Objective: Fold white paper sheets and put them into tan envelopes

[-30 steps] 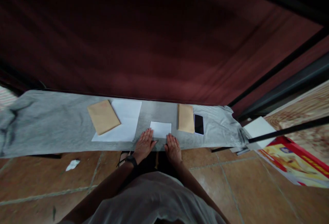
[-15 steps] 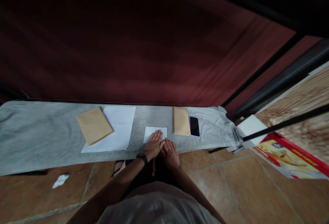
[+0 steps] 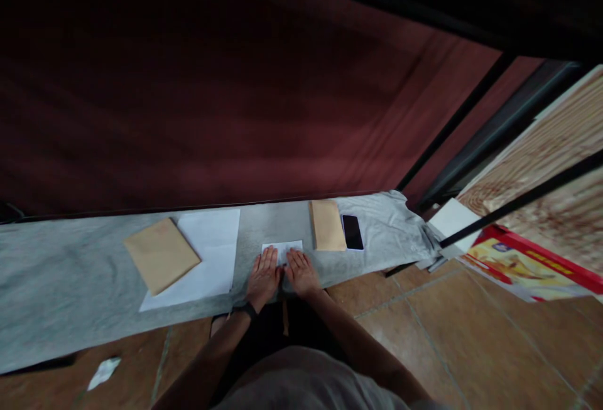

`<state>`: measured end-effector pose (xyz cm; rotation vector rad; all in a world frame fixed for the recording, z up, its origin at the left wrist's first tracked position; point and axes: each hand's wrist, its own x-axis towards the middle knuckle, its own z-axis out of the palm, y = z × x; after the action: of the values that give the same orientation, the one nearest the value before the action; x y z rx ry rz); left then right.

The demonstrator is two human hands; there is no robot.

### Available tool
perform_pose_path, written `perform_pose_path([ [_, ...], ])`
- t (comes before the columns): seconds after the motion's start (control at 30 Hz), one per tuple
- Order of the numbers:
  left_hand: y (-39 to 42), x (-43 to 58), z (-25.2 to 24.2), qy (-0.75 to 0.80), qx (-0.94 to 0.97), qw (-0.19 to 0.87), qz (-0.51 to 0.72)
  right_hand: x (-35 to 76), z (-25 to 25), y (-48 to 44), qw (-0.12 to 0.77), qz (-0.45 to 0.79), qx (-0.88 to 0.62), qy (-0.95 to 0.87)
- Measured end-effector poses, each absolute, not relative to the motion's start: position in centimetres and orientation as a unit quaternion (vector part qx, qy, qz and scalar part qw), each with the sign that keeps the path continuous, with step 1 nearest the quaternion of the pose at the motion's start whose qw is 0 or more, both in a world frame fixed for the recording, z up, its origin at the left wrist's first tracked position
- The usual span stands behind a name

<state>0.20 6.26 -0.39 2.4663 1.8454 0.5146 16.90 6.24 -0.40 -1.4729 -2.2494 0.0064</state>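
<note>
Both of my hands lie flat, fingers stretched out, on a small folded white paper (image 3: 284, 249) that rests on a grey cloth (image 3: 70, 278) covering a low table. My left hand (image 3: 262, 277) covers the paper's left half and wears a black wristband. My right hand (image 3: 300, 272) presses its right half, close beside the left one. Only the far strip of the paper shows past my fingers.
Left of my hands a brown envelope (image 3: 161, 254) lies on large white sheets (image 3: 207, 253). To the right lie a second brown envelope (image 3: 326, 225) and a black phone (image 3: 352, 231). A dark red curtain hangs behind. A paper scrap (image 3: 103, 372) lies on the tiled floor; a colourful box (image 3: 518, 265) is at right.
My hands moved from the paper's near edge onto the paper and came together, now side by side covering most of it. The camera view tilted and shifted.
</note>
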Motion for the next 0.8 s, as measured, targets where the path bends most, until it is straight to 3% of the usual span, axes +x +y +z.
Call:
perform_pose_path([
  [0.27, 6.3, 0.1, -0.3, 0.593, 0.789, 0.001, 0.16, 17.4, -0.6, 7.8, 0.182, -0.004, -0.579, -0.795],
  [0.6, 7.8, 1.9, 1.0, 0.569, 0.811, 0.053, 0.125, 17.2, -0.6, 7.7, 0.206, 0.025, -0.594, -0.777],
  [0.8, 7.9, 0.7, 0.5, 0.604, 0.783, 0.032, 0.148, 17.1, -0.7, 7.5, 0.211, 0.011, -0.606, -0.767],
])
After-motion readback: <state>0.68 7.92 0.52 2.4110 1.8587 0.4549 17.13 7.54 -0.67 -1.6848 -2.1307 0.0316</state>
